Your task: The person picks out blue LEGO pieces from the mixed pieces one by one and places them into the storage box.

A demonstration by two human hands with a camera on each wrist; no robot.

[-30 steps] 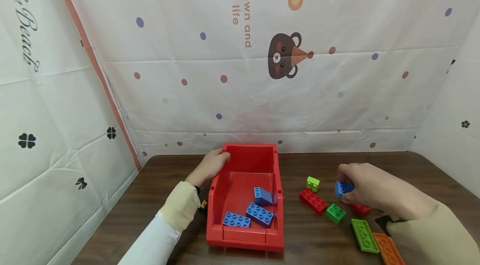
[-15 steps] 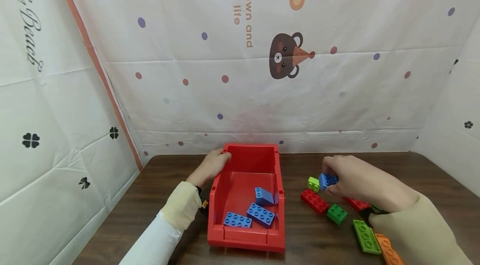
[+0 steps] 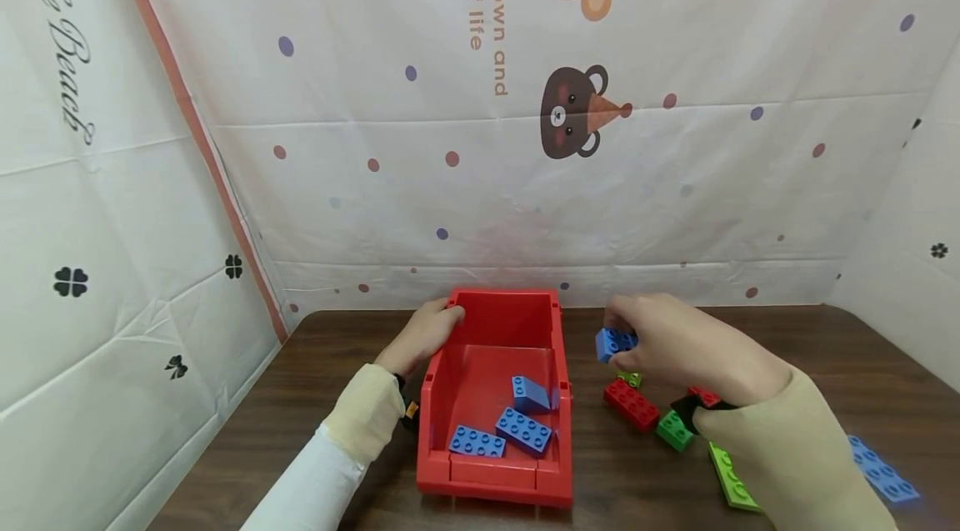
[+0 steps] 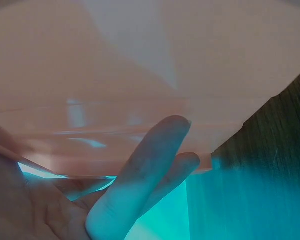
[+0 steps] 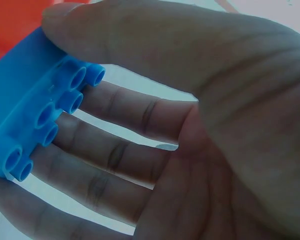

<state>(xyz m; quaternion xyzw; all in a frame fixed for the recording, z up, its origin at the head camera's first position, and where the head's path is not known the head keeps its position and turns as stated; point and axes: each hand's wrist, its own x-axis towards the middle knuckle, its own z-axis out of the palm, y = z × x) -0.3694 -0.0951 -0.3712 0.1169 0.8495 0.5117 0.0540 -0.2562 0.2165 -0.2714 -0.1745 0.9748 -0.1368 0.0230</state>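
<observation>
My left hand (image 3: 423, 335) holds the far left rim of an open red toy box (image 3: 501, 316), its thumb over the edge. In the left wrist view, its fingers (image 4: 150, 160) lie against the outside of the box wall. Three blue bricks sit inside the box: a sloped one (image 3: 531, 394), a studded one (image 3: 523, 429) and another studded one (image 3: 477, 441). Right of the box, my right hand (image 3: 686, 348) pinches a blue studded brick (image 3: 609, 345) above the table. The right wrist view shows the thumb on one side of this brick (image 5: 20, 95) and fingers on the other.
Right of the box lie a red brick (image 3: 632, 404), a partly covered lime brick (image 3: 630, 379), a green brick (image 3: 674, 430) and another red brick (image 3: 703, 394). A lime plate (image 3: 729, 477) and a blue studded piece (image 3: 881, 468) lie nearer. A printed cloth (image 3: 375, 214) hangs behind the table.
My right hand has moved left toward the box with the blue brick. Its arm now covers the orange plate, and a blue piece shows at the right. The left hand stays on the box.
</observation>
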